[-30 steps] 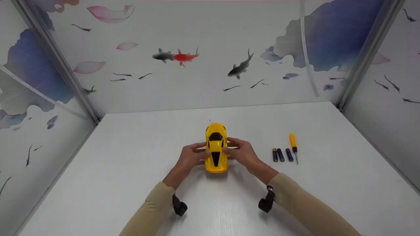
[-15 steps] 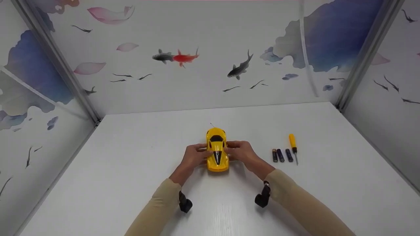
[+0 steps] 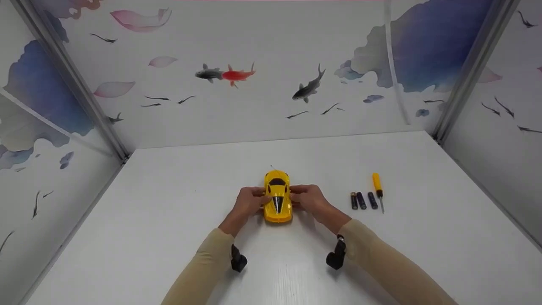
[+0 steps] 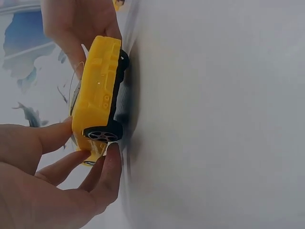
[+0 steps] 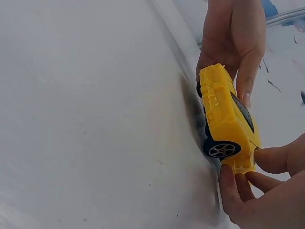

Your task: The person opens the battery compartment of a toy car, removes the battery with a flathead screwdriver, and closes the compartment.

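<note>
A yellow toy car (image 3: 277,212) with black windows and a thin antenna is held between both hands, just above or at the white table. My left hand (image 3: 249,201) grips its left side, thumb on top and fingers along the lower edge. My right hand (image 3: 311,199) grips the right side the same way. In the left wrist view the car (image 4: 97,81) shows its end and dark wheels, with a shadow beneath. The right wrist view shows the car (image 5: 221,107) with a spoked wheel near the right fingertips. Its underside is hidden.
To the right on the table (image 3: 148,237) lie three dark batteries (image 3: 361,201) in a row. Beside them is a screwdriver (image 3: 377,184) with a yellow handle, its tip toward the front. Printed wall panels (image 3: 262,110) enclose the back and sides.
Both hands have brought the car lower and a little nearer, and its tilt looks flatter. The batteries and the screwdriver have stayed put.
</note>
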Demonstrator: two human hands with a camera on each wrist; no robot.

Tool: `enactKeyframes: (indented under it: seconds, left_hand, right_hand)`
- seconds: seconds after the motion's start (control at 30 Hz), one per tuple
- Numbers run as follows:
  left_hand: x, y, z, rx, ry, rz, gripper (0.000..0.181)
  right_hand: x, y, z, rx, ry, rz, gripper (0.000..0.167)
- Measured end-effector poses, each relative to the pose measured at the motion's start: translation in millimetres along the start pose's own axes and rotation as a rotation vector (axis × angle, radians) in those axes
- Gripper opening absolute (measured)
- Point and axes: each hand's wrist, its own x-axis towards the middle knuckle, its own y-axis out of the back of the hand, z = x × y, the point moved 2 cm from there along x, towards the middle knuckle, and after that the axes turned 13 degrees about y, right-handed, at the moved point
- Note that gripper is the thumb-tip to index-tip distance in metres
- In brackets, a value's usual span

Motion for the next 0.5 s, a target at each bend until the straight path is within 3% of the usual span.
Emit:
enactKeyframes:
  seconds: [0.3,0.37,0.5]
  left_hand:
    - [0.3,3.4,-1.7,0.068,-0.001,0.072,0.045]
    - [-0.6,6.2,-1.4,0.116,-0.034,0.108,0.048]
    - [-2.5,18.0,1.4,0.231,-0.15,0.186,0.054]
  right_hand:
    - [-0.7,3,1,-0.044,0.004,0.002,0.044]
    - [-3.0,10,0,-0.113,0.037,-0.015,0.044]
    - [-7.7,32,-9,-0.358,0.158,-0.044,0.047]
